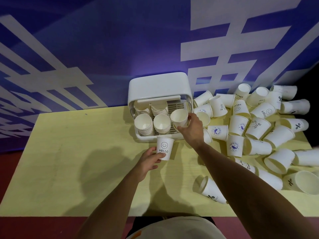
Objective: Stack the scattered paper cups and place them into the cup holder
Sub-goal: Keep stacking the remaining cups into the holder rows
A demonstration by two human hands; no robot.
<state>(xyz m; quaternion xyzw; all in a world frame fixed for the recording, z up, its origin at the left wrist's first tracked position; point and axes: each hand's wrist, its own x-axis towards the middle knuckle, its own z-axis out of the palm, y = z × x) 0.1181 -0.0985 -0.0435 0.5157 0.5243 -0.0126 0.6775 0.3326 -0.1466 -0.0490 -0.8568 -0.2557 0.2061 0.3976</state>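
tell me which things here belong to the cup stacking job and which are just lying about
Job: cup holder, stacks inside it, tilted cup in the right hand, hello cup in the left hand, loose cups on the table.
Not the job: blue wall, red floor.

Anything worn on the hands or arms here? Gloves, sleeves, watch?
Nothing. Left hand and right hand bare: no gloves, rings or watch visible. Forearms uncovered, no sleeves in view. Only clothing: a pale top with an orange patch.

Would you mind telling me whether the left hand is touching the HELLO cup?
Touching. The head view shows the left hand gripping the HELLO cup near its base, with thumb and fingers curled round it and no gap.
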